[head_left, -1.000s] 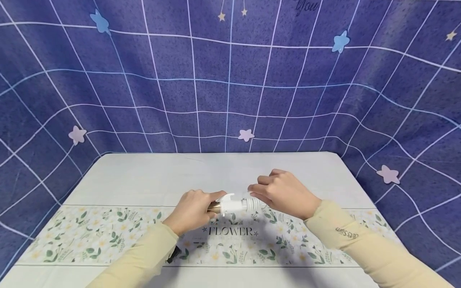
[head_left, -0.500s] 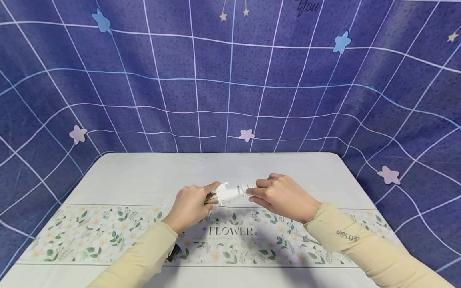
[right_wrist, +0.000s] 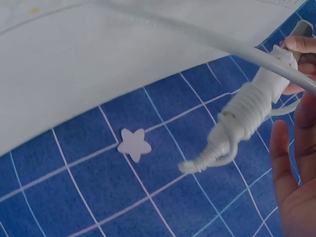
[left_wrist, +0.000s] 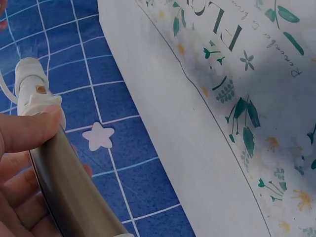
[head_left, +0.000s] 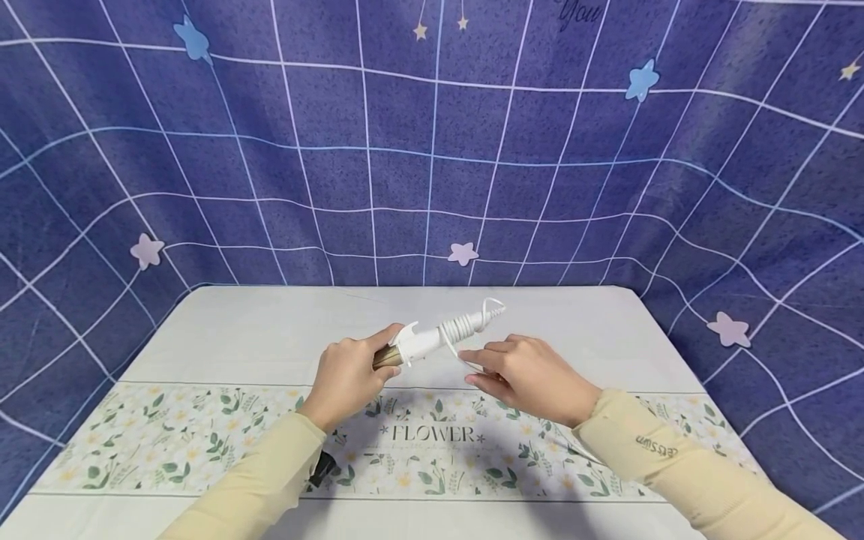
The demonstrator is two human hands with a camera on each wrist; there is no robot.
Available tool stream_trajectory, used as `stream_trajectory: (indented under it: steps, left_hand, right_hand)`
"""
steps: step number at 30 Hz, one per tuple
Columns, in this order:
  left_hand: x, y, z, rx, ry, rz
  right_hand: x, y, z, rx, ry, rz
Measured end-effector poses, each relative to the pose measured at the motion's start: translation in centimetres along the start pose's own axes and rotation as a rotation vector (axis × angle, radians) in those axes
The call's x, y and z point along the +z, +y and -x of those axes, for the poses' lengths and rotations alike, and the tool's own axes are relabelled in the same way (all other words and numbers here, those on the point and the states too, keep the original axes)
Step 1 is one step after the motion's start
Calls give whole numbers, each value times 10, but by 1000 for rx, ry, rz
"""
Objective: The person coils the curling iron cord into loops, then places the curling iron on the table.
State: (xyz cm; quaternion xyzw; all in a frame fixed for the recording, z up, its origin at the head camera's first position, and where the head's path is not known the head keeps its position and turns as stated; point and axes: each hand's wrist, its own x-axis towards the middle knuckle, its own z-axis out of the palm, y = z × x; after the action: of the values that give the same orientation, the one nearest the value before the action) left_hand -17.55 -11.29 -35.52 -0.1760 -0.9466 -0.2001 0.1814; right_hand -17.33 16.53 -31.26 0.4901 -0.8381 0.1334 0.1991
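A curling iron with a white handle and a gold-brown barrel is held above the table, its handle end tilted up and away to the right. My left hand grips the barrel, thumb lying near the white collar in the left wrist view. Several turns of white cord are wound round the handle, and a small loop stands at its tip. From the coil a loose strand runs to my right hand, which holds it by the fingertips just below the handle. The strand passes large across the right wrist view.
The table wears a white cloth with a floral band and the word FLOWER. A blue gridded curtain with stars encloses the back and sides. A small black item shows beside the left sleeve. More cord trails near the right sleeve.
The curling iron has risen and tilted, its handle end swinging up and away. My right hand has moved from over the coiled handle to below it, with a strand now running to its fingers.
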Motion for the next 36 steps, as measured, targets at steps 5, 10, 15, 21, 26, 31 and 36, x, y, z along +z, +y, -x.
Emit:
stream_trajectory:
  steps: [5,10,15,21,26,31,36]
  left_hand:
    - [-1,0,0,-9,24,44]
    - [-3,2,-1,-21,37,54]
    - [-5,4,-1,-23,43,65]
    - [-8,4,-4,-36,81,125]
    - [-12,2,-5,-49,103,156]
    - [-15,1,-5,-49,110,154]
    - [-15,2,-6,-36,115,198]
  right_hand:
    - [4,-1,3,111,-10,-98]
    - [9,-1,8,204,-42,-210]
    - [12,0,14,260,-93,-295]
    - [19,5,26,313,-171,-406]
    - [21,7,36,314,-164,-429]
    - [22,11,39,306,-131,-413]
    - [26,15,41,326,-125,-432]
